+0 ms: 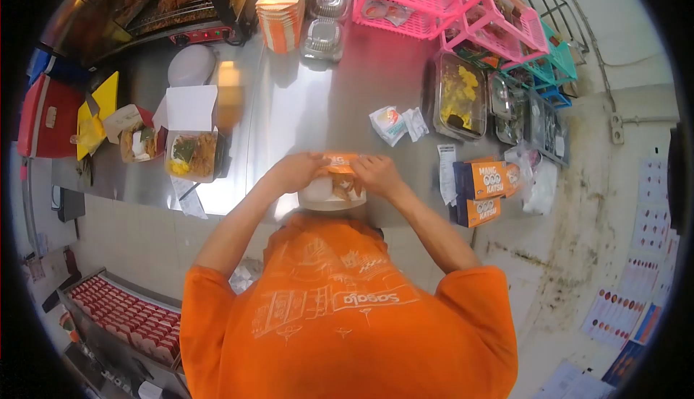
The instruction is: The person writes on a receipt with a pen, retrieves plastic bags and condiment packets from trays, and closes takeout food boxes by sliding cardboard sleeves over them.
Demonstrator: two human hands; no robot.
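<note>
A white food box [315,199] with rice and brown pieces of food [345,186] in it stands at the counter's front edge. Its orange printed lid [340,160] is partly over the food at the far side. My left hand [300,171] is closed on the lid's left end. At the lid's right end my right hand [377,175] has its fingers closed on it too. White packets [390,124] lie a little beyond my right hand. The fingertips are partly hidden by the lid.
Two open food boxes [191,156] stand at the left, over a paper slip. Orange boxes [486,181], a receipt [447,173] and a container of yellow food [460,95] are at the right. Pink baskets [412,1] and stacked orange-striped boxes [280,19] stand at the back.
</note>
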